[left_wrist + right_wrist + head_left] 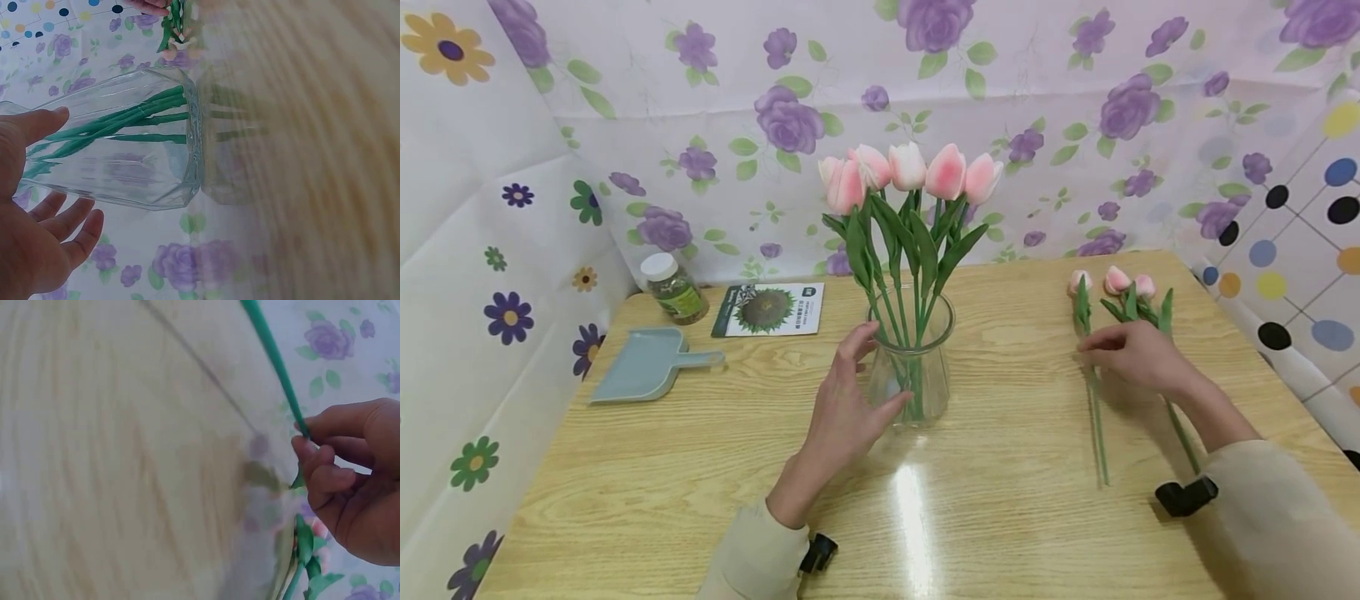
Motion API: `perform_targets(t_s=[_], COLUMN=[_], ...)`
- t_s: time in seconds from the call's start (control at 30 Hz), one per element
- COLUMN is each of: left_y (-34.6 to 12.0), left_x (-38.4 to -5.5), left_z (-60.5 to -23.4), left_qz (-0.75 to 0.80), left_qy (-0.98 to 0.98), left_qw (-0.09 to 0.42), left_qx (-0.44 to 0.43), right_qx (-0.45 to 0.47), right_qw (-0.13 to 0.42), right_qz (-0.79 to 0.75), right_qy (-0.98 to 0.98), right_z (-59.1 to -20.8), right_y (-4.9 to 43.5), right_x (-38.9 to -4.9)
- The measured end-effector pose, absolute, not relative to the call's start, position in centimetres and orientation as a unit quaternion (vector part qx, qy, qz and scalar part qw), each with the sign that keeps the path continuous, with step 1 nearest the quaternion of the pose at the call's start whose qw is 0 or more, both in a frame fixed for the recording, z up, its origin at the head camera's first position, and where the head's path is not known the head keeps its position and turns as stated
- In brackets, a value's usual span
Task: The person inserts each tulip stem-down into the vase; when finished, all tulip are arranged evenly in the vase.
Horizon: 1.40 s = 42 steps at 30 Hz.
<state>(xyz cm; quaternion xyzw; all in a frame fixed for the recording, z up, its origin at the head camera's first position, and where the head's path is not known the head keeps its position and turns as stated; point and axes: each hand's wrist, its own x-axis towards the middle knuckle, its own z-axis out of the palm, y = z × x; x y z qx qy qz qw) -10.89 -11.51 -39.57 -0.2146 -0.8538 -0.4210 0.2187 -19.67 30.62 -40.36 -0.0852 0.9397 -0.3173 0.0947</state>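
Note:
A clear glass vase (934,387) stands mid-table with several pink artificial tulips (946,172) in it. My left hand (847,400) is spread round its left side, index fingertip near the rim and thumb across the front. In the left wrist view the other fingers (84,240) are loosely bent beside the glass. On the right, my right hand (1138,358) pinches the green stem of a single tulip (1097,425) between thumb and fingers; its stem (275,359) slants above the wood in the right wrist view. More tulips (1117,281) lie beside it, partly hidden by that hand.
At the back left stand a jar with a white lid (674,289) and, next to it, a sunflower seed packet (769,310). A grey-blue dustpan (643,365) lies in front of them. Flowered cloth (722,100) hangs behind the wooden table (700,492).

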Motion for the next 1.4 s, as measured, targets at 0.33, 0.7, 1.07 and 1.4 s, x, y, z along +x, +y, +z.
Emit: perform_targets(t_s=[0.33, 0.7, 1.07, 1.4], left_y=[-11.3, -11.4, -11.4, -11.4], left_x=[-10.8, -10.8, -10.8, -10.8], left_z=[-39.5, -39.5, -39.8, -39.8], left_qz=[-0.416, -0.410, -0.403, -0.400], left_qy=[-0.853, -0.853, -0.856, -0.854], left_qw=[0.228, 0.236, 0.242, 0.250], left_qx=[-0.219, -0.221, -0.217, -0.221], right_qx=[-0.052, -0.020, -0.009, -0.036], right_qw=[0.053, 0.003, -0.050, -0.120], right_qz=[-0.485, -0.576, -0.757, -0.823], right_qy=[0.871, 0.817, 0.651, 0.554], right_z=[-38.4, -36.0, -33.8, -32.5], right_y=[29.0, 26.7, 24.2, 21.8], right_x=[-19.0, -18.4, -17.6, -17.2])
